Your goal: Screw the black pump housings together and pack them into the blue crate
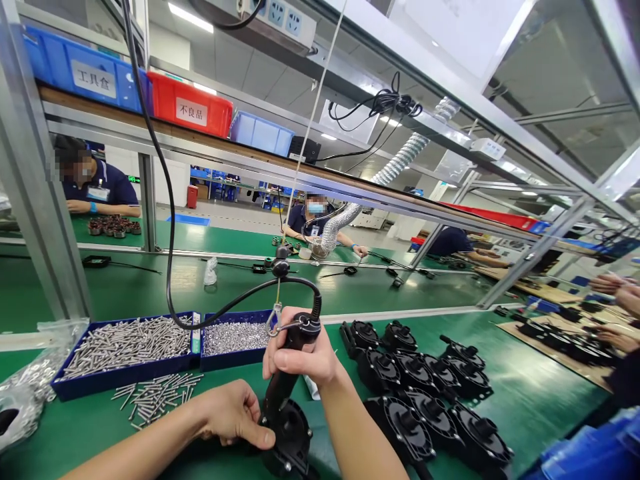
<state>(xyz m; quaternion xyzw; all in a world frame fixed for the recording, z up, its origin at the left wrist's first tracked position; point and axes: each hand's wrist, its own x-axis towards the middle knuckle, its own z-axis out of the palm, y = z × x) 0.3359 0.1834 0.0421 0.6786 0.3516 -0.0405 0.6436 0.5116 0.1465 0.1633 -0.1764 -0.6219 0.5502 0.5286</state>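
Observation:
My right hand (305,357) is wrapped round a black power screwdriver (280,387), which hangs from a cord and hook and points down at a round black housing (290,433). With its thumb on the housing's left edge, my left hand (233,413) steadies that part; its other fingers are curled and partly hidden. The screwdriver's tip cannot be made out against the black housing. Left of my hands, loose screws (157,397) lie on the green mat, in front of a blue tray of screws (125,383) and a blue tray of small nuts (233,360).
Several black housings (410,363) stand to the right. A plastic bag of metal parts (25,400) is at the far left. A black cable (173,253) loops above the trays. Other people sit across the bench, and a person's hands (620,337) are at the right edge.

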